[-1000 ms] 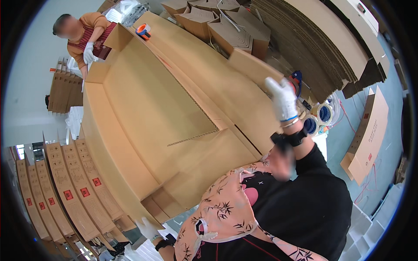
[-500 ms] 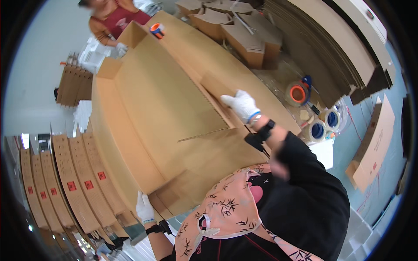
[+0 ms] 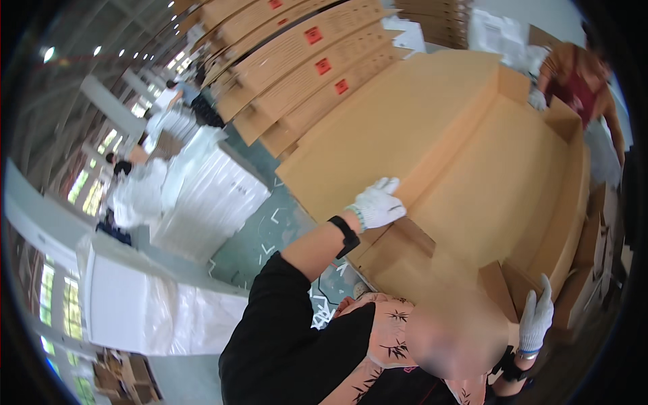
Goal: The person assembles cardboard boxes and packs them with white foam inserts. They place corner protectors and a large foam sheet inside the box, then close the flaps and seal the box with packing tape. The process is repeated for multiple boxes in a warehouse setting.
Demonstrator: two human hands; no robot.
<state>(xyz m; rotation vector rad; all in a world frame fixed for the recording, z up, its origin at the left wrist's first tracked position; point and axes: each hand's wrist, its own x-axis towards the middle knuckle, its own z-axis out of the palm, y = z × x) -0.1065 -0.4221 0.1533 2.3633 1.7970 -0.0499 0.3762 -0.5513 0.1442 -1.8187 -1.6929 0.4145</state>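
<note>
A long, shallow cardboard carton (image 3: pixel 493 182) lies in front of me with its side walls folded up and corner flaps raised. My left hand (image 3: pixel 381 204), in a white knit glove, is at its near left corner, the fingers curled over the top of the left side wall (image 3: pixel 451 150). Near the opposite corner, my gloved right hand (image 3: pixel 536 316) is held upright with fingers stretched, beside a raised brown flap (image 3: pixel 520 287). It appears to hold nothing. A blurred patch hides part of the near end.
A large cardboard sheet (image 3: pixel 398 115) extends left of the carton. At the far end a co-worker (image 3: pixel 574 81) has a gloved hand by the carton's corner. Stacked flat cartons (image 3: pixel 304 74) stand behind, wrapped white bundles (image 3: pixel 209 196) at left, cut cardboard (image 3: pixel 587 270) at right.
My view has swung left. The right hand has moved from the right side panel toward me to the near right corner, where flaps now stand up. My left hand remains at the near left corner.
</note>
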